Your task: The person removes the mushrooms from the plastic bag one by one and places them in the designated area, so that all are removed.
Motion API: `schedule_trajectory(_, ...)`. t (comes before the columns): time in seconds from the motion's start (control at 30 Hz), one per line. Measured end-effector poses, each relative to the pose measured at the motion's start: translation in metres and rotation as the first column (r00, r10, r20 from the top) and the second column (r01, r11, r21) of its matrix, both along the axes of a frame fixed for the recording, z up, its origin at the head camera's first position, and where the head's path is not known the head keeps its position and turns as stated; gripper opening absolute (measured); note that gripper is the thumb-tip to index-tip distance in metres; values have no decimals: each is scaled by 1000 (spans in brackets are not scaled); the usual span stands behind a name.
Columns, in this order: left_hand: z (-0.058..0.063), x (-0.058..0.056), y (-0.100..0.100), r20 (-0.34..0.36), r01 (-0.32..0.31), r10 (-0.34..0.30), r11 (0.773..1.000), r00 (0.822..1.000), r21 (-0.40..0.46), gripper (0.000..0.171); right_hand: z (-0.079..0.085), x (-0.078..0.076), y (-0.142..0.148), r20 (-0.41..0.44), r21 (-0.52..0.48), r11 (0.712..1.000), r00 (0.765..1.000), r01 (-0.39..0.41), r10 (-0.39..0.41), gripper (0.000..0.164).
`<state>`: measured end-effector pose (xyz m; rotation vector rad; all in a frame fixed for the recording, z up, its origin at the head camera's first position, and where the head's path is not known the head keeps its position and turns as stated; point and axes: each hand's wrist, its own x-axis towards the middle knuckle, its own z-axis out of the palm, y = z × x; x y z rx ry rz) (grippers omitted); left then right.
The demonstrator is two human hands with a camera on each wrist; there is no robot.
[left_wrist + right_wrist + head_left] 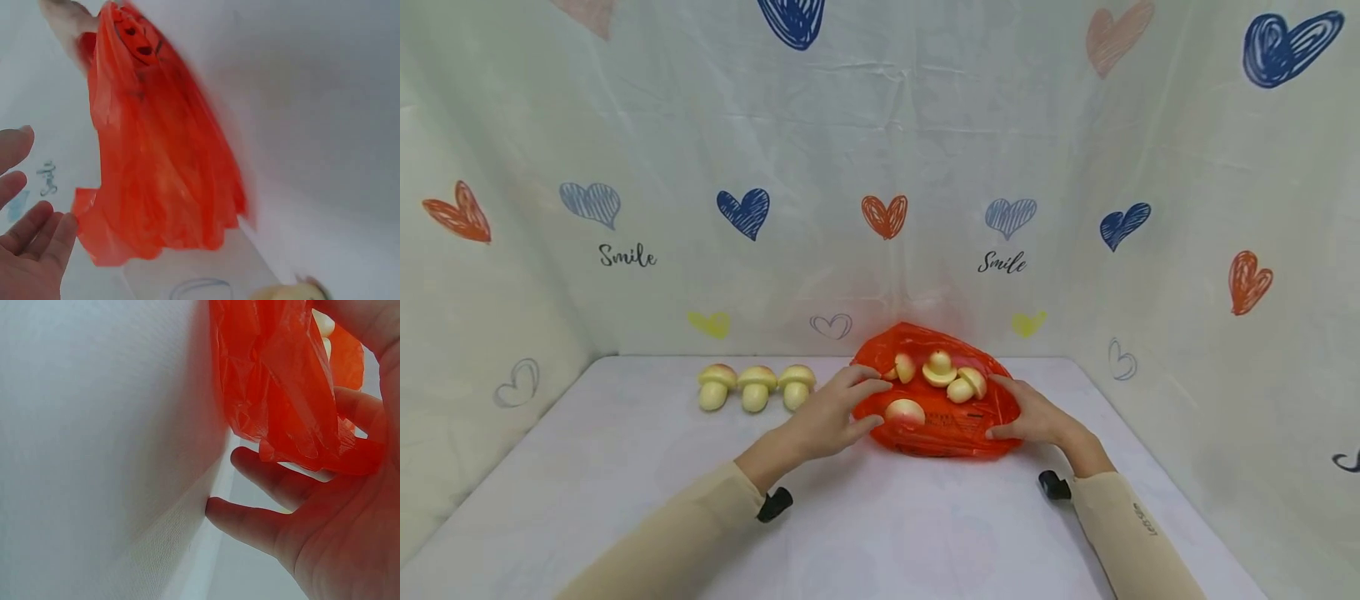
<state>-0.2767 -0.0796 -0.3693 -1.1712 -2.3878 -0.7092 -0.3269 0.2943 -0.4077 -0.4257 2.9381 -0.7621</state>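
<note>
A red plastic bag [940, 437] lies on the table by the wall, its mouth spread toward me. Several toy mushrooms [939, 368] with pale stems and pinkish caps sit in it. At the bag's left edge is my left hand [831, 417], fingers and thumb apart; in the left wrist view a fingertip [67, 225] meets or nearly meets the plastic. My right hand [1033, 414] is at the right edge, with the plastic [281, 381] lying against its spread fingers [250, 528]. Part of one finger is hidden behind the bag.
Three more toy mushrooms [756, 389] stand in a row left of the bag. A white cloth covers the table [880, 533]. Close behind the bag rises a white curtain [805, 275] printed with hearts and "Smile".
</note>
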Motion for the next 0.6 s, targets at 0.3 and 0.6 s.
schedule_trajectory(0.3,7,-5,31,129,41,-37,999,991,-28,45,0,-1,1,-1,7,1000,1000,4,-4,99)
schedule_trajectory(0.6,2,-24,46,262,29,-4,995,965,-91,43,-1,0,0,1,7,1000,1000,-1,1,99)
